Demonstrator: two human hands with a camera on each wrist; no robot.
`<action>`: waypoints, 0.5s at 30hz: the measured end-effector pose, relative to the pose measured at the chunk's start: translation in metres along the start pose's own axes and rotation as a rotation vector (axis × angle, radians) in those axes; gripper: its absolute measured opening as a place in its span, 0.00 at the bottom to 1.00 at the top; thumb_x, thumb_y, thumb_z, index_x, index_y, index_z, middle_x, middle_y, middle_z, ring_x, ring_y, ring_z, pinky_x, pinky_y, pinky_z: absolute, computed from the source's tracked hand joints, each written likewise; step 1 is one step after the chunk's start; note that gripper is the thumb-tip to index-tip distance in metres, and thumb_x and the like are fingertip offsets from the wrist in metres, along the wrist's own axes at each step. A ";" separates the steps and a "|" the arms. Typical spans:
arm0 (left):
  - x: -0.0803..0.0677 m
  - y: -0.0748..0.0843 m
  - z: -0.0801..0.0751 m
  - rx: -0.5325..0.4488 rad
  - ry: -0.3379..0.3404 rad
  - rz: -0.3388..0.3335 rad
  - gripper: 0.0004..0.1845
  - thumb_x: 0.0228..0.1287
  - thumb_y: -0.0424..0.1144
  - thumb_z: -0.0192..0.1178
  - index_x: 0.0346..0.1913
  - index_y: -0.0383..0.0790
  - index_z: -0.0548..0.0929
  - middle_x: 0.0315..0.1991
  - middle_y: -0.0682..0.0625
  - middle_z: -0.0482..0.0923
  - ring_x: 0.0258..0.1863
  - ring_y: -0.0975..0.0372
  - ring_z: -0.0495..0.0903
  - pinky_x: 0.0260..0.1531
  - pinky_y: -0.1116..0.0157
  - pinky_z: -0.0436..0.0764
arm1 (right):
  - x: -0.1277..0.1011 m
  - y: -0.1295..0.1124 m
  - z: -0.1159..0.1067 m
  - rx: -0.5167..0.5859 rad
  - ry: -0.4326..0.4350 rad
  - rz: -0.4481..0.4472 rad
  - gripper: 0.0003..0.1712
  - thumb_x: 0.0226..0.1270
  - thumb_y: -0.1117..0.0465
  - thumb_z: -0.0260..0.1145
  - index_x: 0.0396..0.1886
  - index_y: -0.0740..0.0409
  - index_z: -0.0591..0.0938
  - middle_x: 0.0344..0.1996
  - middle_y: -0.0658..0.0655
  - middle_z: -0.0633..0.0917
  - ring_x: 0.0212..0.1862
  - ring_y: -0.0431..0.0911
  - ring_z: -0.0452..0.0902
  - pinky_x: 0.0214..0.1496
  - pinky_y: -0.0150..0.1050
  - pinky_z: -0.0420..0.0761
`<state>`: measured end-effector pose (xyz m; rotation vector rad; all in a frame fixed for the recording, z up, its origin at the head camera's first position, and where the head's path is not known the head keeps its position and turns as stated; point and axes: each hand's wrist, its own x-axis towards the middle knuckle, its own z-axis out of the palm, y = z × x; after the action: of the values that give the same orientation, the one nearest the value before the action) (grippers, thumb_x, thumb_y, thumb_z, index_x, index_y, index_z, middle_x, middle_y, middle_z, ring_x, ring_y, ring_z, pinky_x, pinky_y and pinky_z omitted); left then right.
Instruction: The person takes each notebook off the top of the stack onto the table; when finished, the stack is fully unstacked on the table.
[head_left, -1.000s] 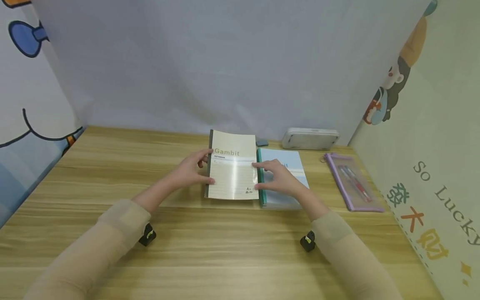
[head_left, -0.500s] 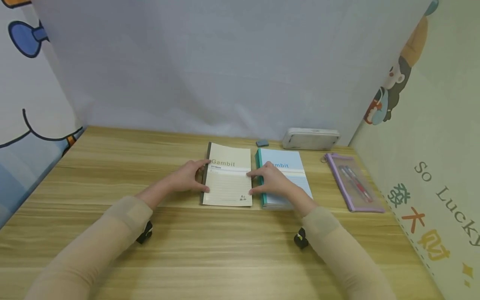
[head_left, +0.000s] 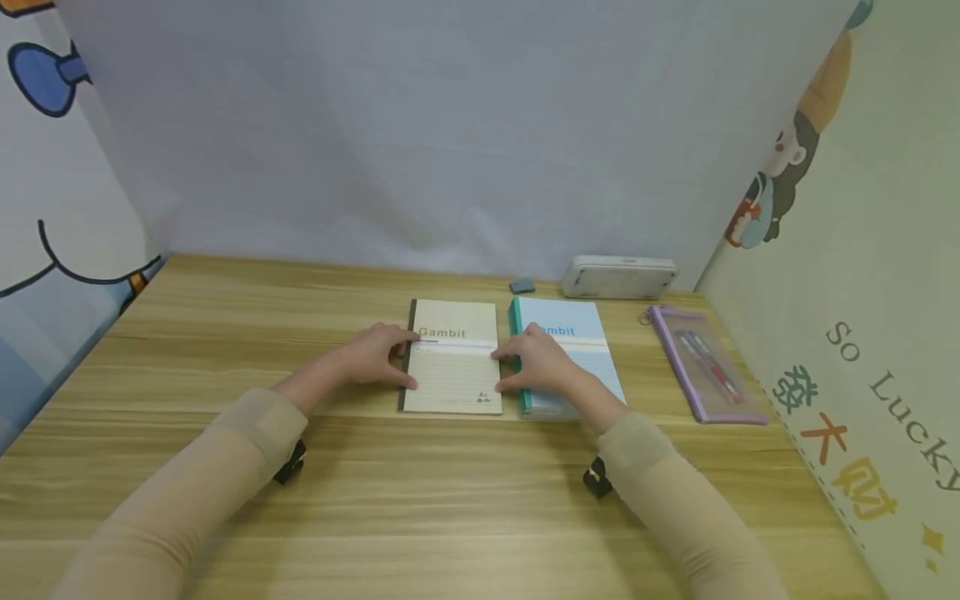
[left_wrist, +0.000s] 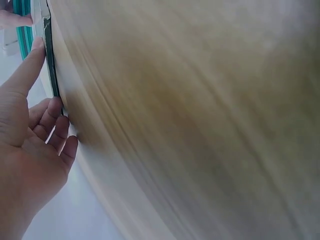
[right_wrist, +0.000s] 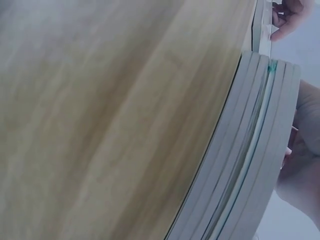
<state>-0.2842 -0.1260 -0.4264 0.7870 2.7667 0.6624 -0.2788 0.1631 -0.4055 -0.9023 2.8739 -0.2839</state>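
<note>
A cream notebook [head_left: 456,371] marked "Gambit", with a dark spine, lies on the wooden table in the head view. My left hand [head_left: 370,354] holds its spine side; the left wrist view shows the thumb [left_wrist: 29,70] on the cover and curled fingers [left_wrist: 59,131] beside the dark spine [left_wrist: 51,65]. At the opposite edge, my right hand [head_left: 542,360] holds the notebook with its thumb and fingertips. That hand reaches over a stack of light-blue notebooks [head_left: 588,321] with teal spines. The right wrist view shows the layered edges of the stack [right_wrist: 245,145].
Behind the notebooks lie a small grey-blue eraser [head_left: 522,286] and a white case [head_left: 621,277]. A purple-edged mesh pouch [head_left: 697,358] with pens inside is on the right. A pale backdrop [head_left: 375,150] rises behind the wooden table [head_left: 450,500].
The cream notebook has come down from a tilt over the stack's left edge to lie flat on the table, slightly left. Both hands have moved with it, uncovering the eraser and stack's teal spine.
</note>
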 end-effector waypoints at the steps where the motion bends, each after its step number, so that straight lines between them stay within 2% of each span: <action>1: 0.000 0.000 0.000 0.006 -0.001 -0.001 0.44 0.39 0.58 0.68 0.60 0.36 0.69 0.31 0.50 0.67 0.33 0.59 0.62 0.33 0.64 0.61 | 0.000 -0.001 -0.001 0.006 -0.003 0.002 0.31 0.42 0.42 0.71 0.48 0.48 0.81 0.47 0.50 0.80 0.39 0.45 0.62 0.38 0.37 0.65; 5: 0.000 0.002 -0.002 0.017 0.002 -0.010 0.44 0.39 0.58 0.68 0.60 0.37 0.69 0.31 0.50 0.68 0.33 0.59 0.62 0.33 0.64 0.61 | -0.003 -0.001 -0.006 0.088 -0.009 0.016 0.30 0.44 0.45 0.71 0.49 0.50 0.80 0.46 0.49 0.81 0.39 0.45 0.62 0.40 0.38 0.66; 9: 0.000 0.009 -0.005 0.008 0.012 -0.020 0.44 0.39 0.57 0.68 0.60 0.37 0.68 0.31 0.50 0.69 0.32 0.59 0.62 0.32 0.65 0.61 | -0.008 0.001 -0.012 0.154 0.005 -0.013 0.30 0.46 0.48 0.71 0.51 0.54 0.78 0.44 0.50 0.81 0.44 0.46 0.68 0.51 0.42 0.67; 12: 0.000 0.018 -0.009 0.012 0.032 -0.014 0.44 0.40 0.56 0.68 0.61 0.38 0.67 0.33 0.51 0.71 0.33 0.59 0.63 0.32 0.65 0.62 | -0.015 0.004 -0.018 0.168 0.030 -0.031 0.31 0.47 0.48 0.70 0.52 0.55 0.77 0.46 0.52 0.80 0.47 0.47 0.69 0.53 0.44 0.67; 15: 0.000 0.032 -0.012 0.036 0.068 0.015 0.44 0.41 0.57 0.67 0.61 0.39 0.67 0.36 0.50 0.73 0.35 0.59 0.65 0.36 0.63 0.64 | -0.024 0.008 -0.025 0.209 0.068 -0.036 0.31 0.48 0.49 0.70 0.52 0.56 0.77 0.47 0.52 0.80 0.47 0.49 0.68 0.49 0.44 0.69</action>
<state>-0.2735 -0.1064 -0.4007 0.8072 2.8442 0.6562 -0.2673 0.1870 -0.3819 -0.9228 2.8220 -0.6164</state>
